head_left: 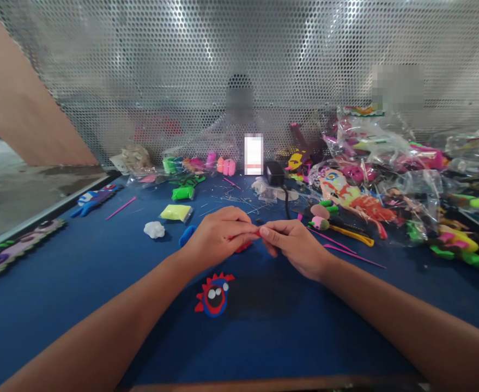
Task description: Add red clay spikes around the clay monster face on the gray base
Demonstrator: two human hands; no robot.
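Over the middle of the blue table (pixel 174 337), my left hand (pixel 225 237) is closed, its fingers pinching a small piece of red clay (pixel 257 232). The thumb and fingertips of my right hand (pixel 290 242) meet the same red piece from the other side. More red clay (pixel 245 246) shows beneath my left fingers. A lump of blue clay (pixel 187 236) is partly hidden behind my left hand. Nearer to me lies a blue and red clay figure (pixel 215 296) with a large black and white eye and red spikes.
White clay (pixel 154 230), a yellow packet (pixel 176 213) and a green packet (pixel 182 193) lie left of centre. Pink tools (pixel 356 255) and a yellow-handled tool (pixel 351 234) are at right, before piled plastic bags (pixel 370 179). A perforated metal panel (pixel 141 65) stands behind.
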